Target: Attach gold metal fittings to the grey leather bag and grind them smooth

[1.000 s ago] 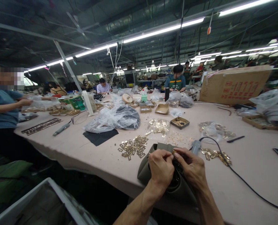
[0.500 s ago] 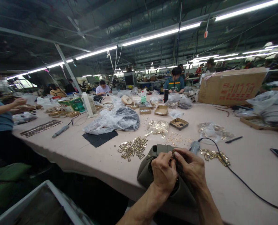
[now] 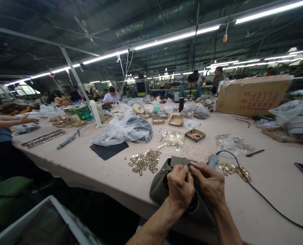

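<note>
An olive-grey handbag [image 3: 157, 187] rests at the table's front edge, its mouth partly open. My left hand [image 3: 180, 187] is closed at the bag's upper rim, thumb and fingers pressed together. Against it, my right hand [image 3: 209, 180] pinches at the same spot. A small dark bit with a glint shows between the fingertips, but they hide most of it. Left of the bag lies a pile of brass-coloured rectangular metal fittings [image 3: 145, 161]. More gold fittings [image 3: 234, 170] lie to the right, near a grey corded tool [image 3: 212, 160].
A black cable [image 3: 266, 200] runs from the tool across the table's right side. Beyond the bag are bagged metal parts [image 3: 171, 139], a small open box [image 3: 195, 134] and a plastic-wrapped bundle [image 3: 125, 131]. A pen [image 3: 255, 153] lies right. Co-workers sit across; another stands left.
My two hands stay together at the bag's rim, shifted very slightly to the right. At the far left, the co-worker's arms have lowered a little and the body has moved left.
</note>
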{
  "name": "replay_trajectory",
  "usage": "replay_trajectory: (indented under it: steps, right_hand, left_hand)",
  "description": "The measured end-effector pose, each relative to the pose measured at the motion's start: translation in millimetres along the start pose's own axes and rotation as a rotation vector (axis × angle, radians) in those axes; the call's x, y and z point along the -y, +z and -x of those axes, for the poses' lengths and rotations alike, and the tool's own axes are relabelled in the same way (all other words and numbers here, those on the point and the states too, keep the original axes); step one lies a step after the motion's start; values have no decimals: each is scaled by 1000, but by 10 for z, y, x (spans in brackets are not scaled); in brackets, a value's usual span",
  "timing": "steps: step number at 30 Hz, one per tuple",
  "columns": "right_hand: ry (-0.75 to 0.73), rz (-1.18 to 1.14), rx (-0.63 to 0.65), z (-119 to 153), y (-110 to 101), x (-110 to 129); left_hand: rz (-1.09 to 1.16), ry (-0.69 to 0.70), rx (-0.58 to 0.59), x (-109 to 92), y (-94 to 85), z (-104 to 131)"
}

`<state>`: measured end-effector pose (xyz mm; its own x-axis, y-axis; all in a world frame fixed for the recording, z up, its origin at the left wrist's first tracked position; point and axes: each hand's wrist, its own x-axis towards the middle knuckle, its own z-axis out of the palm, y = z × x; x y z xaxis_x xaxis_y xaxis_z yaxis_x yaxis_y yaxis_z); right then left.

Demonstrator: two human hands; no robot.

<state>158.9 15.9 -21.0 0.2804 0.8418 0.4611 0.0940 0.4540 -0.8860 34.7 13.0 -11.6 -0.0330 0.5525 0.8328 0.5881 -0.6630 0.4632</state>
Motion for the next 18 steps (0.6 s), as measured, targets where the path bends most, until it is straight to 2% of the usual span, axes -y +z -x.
replay_trajectory:
  steps: [7, 12, 18]
  right_hand:
    - [-80, 27, -37, 16, 41, -41]
    - [-19, -12, -84, -8, 69, 60]
    - [62, -41, -151, -126, 70, 112]
  left_hand:
    - [12, -22, -17, -14, -11, -8]
    - [82, -38, 2, -20, -40, -16]
    - [190, -75, 24, 68, -23, 13]
